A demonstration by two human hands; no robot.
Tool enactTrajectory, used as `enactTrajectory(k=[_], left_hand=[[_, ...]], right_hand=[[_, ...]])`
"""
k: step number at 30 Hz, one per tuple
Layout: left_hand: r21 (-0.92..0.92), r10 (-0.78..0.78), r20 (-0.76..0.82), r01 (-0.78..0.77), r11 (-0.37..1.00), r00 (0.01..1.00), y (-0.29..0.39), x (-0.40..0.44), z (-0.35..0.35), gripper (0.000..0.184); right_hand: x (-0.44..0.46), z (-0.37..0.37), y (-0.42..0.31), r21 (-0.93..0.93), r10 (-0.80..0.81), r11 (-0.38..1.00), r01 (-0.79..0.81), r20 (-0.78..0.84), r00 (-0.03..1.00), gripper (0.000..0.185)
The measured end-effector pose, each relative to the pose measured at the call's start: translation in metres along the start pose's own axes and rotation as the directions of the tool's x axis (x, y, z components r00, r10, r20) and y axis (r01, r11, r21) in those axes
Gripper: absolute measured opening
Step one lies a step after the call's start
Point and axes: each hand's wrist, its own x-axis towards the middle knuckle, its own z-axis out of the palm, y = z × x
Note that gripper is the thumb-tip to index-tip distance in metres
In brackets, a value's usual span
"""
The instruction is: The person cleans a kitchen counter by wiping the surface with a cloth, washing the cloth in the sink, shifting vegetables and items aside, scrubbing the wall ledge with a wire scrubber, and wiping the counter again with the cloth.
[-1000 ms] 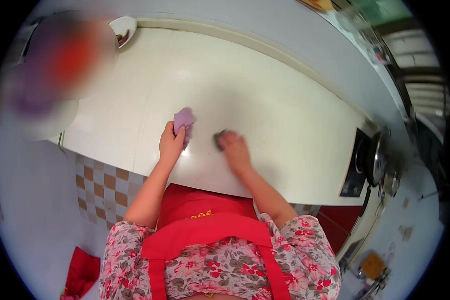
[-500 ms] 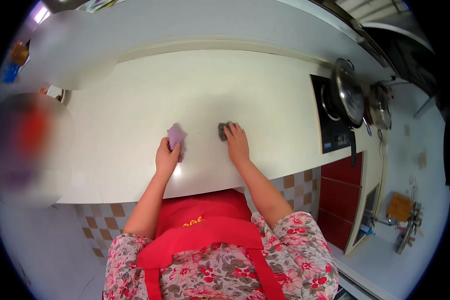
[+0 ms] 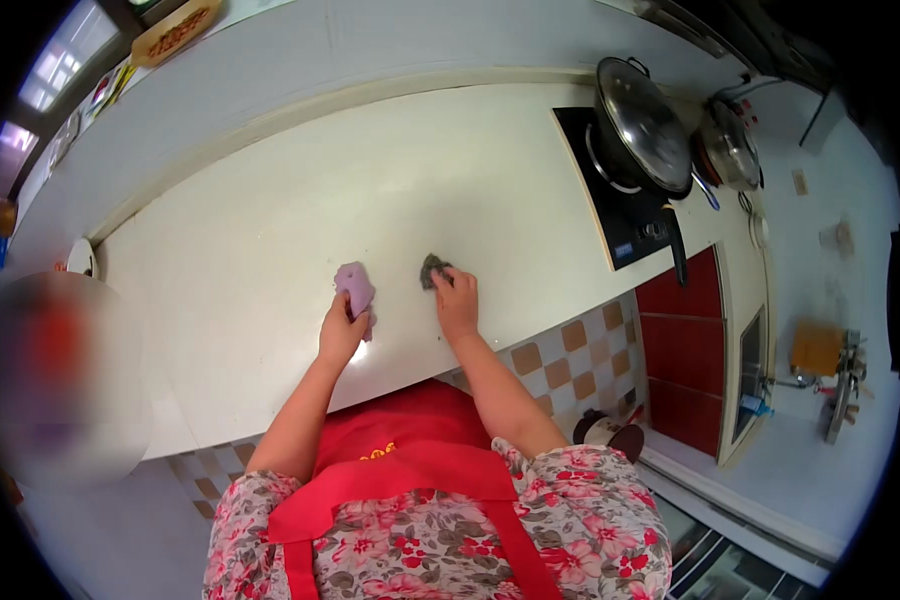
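My left hand (image 3: 341,334) is closed around a crumpled purple cloth (image 3: 354,286), which rests on the pale countertop (image 3: 270,230). Part of the cloth pokes out below my fingers. To its right, my right hand (image 3: 457,306) grips a dark grey scouring pad (image 3: 431,271) with bent fingers, pressing it to the same surface. Its far side shows beyond my fingertips. A short stretch of counter lies between the cloth and the pad.
A lidded wok (image 3: 650,130) sits on a black cooktop (image 3: 635,225) at the right, its handle over the front edge. Beyond stands another lidded pot (image 3: 730,150). Red cabinet doors (image 3: 680,360) are below. A white round object (image 3: 82,258) is at the left end.
The head view has turned, so the cooktop sits higher and further left. My right hand and the pad are nearer the cloth, with the fingers more curled. The left hand still holds the cloth.
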Motion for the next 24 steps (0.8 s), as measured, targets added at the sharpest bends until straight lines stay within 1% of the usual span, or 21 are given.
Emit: enactTrajectory(k=[1, 2, 3, 5, 6, 7, 8, 9, 10, 11, 13, 14, 15, 16, 18, 19, 21, 22, 23, 24], left_hand=[[0.004, -0.009, 0.007, 0.009, 1.0, 1.0, -0.002, 0.002, -0.001, 0.03], [0.008, -0.019, 0.013, 0.019, 1.0, 1.0, -0.004, 0.003, -0.003, 0.032], [0.018, -0.005, 0.027, 0.005, 1.0, 1.0, -0.007, 0.005, -0.004, 0.032], [0.067, 0.083, -0.025, -0.082, 0.994, 0.996, -0.013, 0.009, -0.004, 0.042], [0.066, 0.088, -0.017, -0.087, 0.994, 0.996, -0.012, 0.012, -0.001, 0.042], [-0.011, 0.067, 0.007, -0.067, 0.998, 0.998, -0.011, 0.013, 0.003, 0.041], [-0.085, 0.042, 0.029, -0.039, 0.996, 0.999, -0.01, 0.012, 0.006, 0.04], [-0.078, 0.031, 0.029, -0.029, 0.997, 0.999, -0.008, 0.008, 0.009, 0.04], [-0.075, 0.057, 0.046, -0.053, 0.996, 0.997, -0.004, 0.007, 0.014, 0.039], [-0.079, 0.091, 0.064, -0.086, 0.993, 0.994, 0.002, 0.009, 0.019, 0.037], [-0.108, 0.116, 0.098, -0.105, 0.989, 0.988, 0.011, 0.012, 0.028, 0.034], [-0.11, 0.113, 0.12, -0.1, 0.989, 0.986, 0.016, 0.012, 0.031, 0.035], [-0.112, 0.115, 0.138, -0.1, 0.989, 0.984, 0.02, 0.014, 0.03, 0.035], [-0.113, 0.128, 0.141, -0.113, 0.987, 0.982, 0.024, 0.018, 0.03, 0.035], [-0.129, 0.144, 0.105, -0.13, 0.983, 0.984, 0.022, 0.021, 0.036, 0.039], [-0.132, 0.153, 0.108, -0.139, 0.981, 0.982, 0.019, 0.024, 0.04, 0.039], [-0.046, 0.128, 0.129, -0.123, 0.991, 0.983, 0.005, 0.031, 0.045, 0.042], [-0.046, 0.136, 0.131, -0.131, 0.99, 0.982, 0.002, 0.03, 0.047, 0.042], [-0.013, 0.123, 0.125, -0.122, 0.992, 0.985, 0.005, 0.028, 0.05, 0.041], [0.02, 0.109, 0.119, -0.112, 0.993, 0.987, 0.008, 0.029, 0.054, 0.041]], right_hand=[[-0.003, -0.007, 0.008, -0.023, -0.155, 0.988, 0.156, 0.023, 0.988, 0.02], [-0.002, -0.016, 0.012, -0.043, -0.305, 0.951, 0.307, 0.051, 0.951, 0.023], [0.007, -0.022, 0.023, 0.16, 0.226, 0.959, -0.235, 0.069, 0.972, 0.028], [0.029, -0.049, 0.058, 0.071, 0.398, 0.917, -0.392, -0.112, 0.911, 0.026], [0.036, -0.061, 0.073, -0.217, 0.097, 0.963, -0.161, -0.279, 0.955, 0.026], [0.048, -0.062, 0.083, -0.222, 0.134, 0.947, -0.23, -0.379, 0.916, 0.022], [0.061, -0.055, 0.082, -0.096, 0.265, 0.939, -0.329, -0.403, 0.876, 0.022], [0.066, -0.045, 0.075, 0.034, 0.401, 0.905, -0.425, -0.404, 0.822, 0.022], [0.064, -0.043, 0.046, 0.172, 0.511, 0.86, -0.481, -0.264, 0.818, 0.023], [0.066, -0.039, 0.012, 0.295, 0.587, 0.791, -0.536, -0.117, 0.801, 0.024], [0.036, -0.014, -0.023, 0.242, 0.476, 0.857, -0.455, -0.032, 0.879, 0.02], [0.016, -0.01, -0.021, 0.114, 0.192, 0.976, -0.187, -0.032, 0.981, 0.018], [0.0, -0.005, -0.018, -0.011, -0.11, 0.994, 0.11, 0.004, 0.994, 0.019], [-0.008, -0.008, -0.015, -0.015, -0.112, 0.994, 0.112, -0.009, 0.994, 0.019], [-0.02, -0.026, 0.005, 0.006, -0.146, 0.989, 0.146, 0.049, 0.988, 0.031], [-0.019, -0.035, 0.02, -0.085, -0.086, 0.993, 0.086, 0.001, 0.996, 0.033], [-0.013, -0.055, 0.05, -0.219, 0.044, 0.973, -0.069, -0.12, 0.992, 0.036], [-0.009, -0.066, 0.062, -0.294, 0.1, 0.946, -0.139, -0.145, 0.984, 0.036], [-0.002, -0.073, 0.072, -0.294, 0.099, 0.945, -0.142, -0.155, 0.983, 0.036], [0.008, -0.077, 0.083, -0.33, 0.117, 0.926, -0.184, -0.213, 0.97, 0.033]])
